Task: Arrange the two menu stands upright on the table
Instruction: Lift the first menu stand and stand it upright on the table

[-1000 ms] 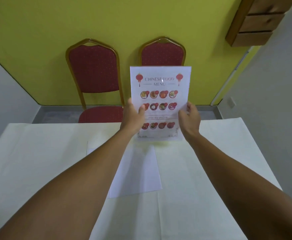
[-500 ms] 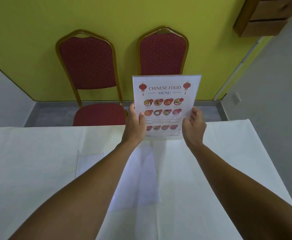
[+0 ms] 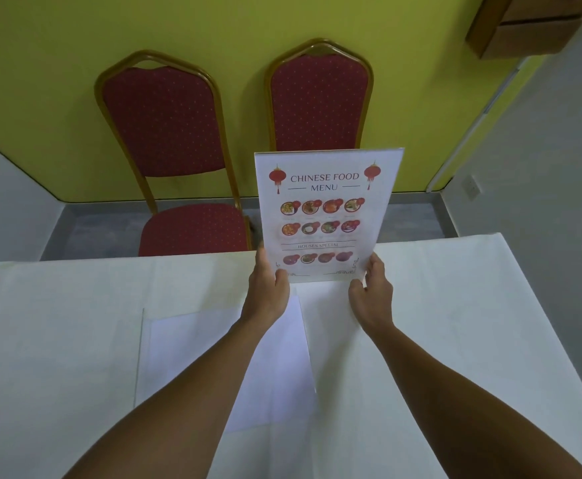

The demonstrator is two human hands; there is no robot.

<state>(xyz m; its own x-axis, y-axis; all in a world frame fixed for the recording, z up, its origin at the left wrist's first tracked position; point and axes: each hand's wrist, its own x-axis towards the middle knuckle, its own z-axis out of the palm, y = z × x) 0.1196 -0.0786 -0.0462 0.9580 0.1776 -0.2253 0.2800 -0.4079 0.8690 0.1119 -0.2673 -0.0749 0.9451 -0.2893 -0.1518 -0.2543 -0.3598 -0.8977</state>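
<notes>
White table (image 3: pixel 75 323), two menu stands, upright one (image 3: pixel 327 216) gripped by left hand (image 3: pixel 269 288) and right hand (image 3: pixel 372 292), other (image 3: pixel 220 361) flat

Two clear acrylic menu stands — one upright with the printed "Chinese Food Menu" sheet (image 3: pixel 324 216) near the far edge of the white-clothed surface (image 3: pixel 58 323), one flat with a blank white sheet (image 3: pixel 193 354) toward the middle. Two bare hands, the left hand (image 3: pixel 269 288) and the right hand (image 3: pixel 372 292), one at each lower corner of the upright stand. Two red padded chairs with gold frames — one (image 3: pixel 168 133) left, one (image 3: pixel 317 102) right — stand beyond the far edge.
</notes>
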